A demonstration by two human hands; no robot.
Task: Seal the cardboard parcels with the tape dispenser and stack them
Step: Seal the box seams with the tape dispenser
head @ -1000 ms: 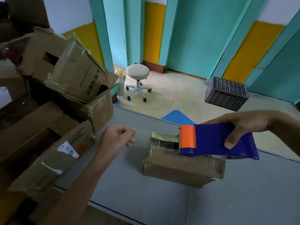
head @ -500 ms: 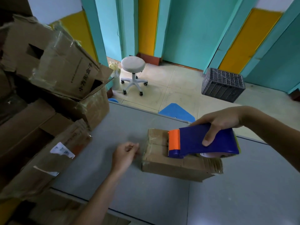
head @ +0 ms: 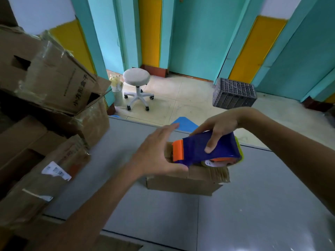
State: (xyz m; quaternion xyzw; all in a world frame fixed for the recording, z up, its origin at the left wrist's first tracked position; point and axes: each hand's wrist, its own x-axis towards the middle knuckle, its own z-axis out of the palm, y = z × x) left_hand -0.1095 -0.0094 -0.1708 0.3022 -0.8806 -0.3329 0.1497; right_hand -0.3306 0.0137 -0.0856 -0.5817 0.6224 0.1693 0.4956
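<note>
A small brown cardboard parcel (head: pixel 183 183) lies on the grey table (head: pixel 253 205), its top partly covered with shiny tape. My right hand (head: pixel 220 130) grips the blue tape dispenser (head: pixel 204 149) with the orange front, held just above the parcel's top. My left hand (head: pixel 155 153) is spread over the parcel's left end, fingers apart, thumb by the dispenser's orange nose. Whether the palm presses the cardboard is hidden.
A pile of worn, open cardboard boxes (head: pixel 45 105) fills the left side, reaching onto the table. Beyond the table's far edge stand a white wheeled stool (head: pixel 136 82) and a dark plastic crate (head: pixel 233 94) on the tiled floor.
My left hand has opened from a loose fist and moved right onto the parcel's left end. The dispenser has tilted and shifted slightly left over the parcel.
</note>
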